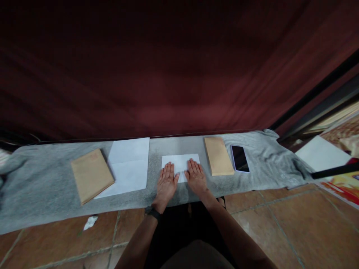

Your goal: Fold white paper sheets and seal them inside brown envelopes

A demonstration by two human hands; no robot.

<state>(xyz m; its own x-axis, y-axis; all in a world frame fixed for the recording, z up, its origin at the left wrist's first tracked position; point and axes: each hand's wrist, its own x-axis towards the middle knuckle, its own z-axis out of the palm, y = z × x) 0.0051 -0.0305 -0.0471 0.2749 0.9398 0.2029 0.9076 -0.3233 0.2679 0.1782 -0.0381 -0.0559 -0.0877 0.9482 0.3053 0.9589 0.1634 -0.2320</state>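
Evidently light and limp, the folded white paper (179,164) lies pinned under the flat, open left hand (166,184) and right hand (196,177) on the grey cloth (42,194), best lifted by its far edge.

black wristwatch (153,212) on bare left forearm

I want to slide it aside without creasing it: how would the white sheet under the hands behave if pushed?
The white sheet looks thin and flat, so probably light and floppy. On the grey cloth it may drag and buckle rather than glide. Both the left hand and right hand lie flat on it.
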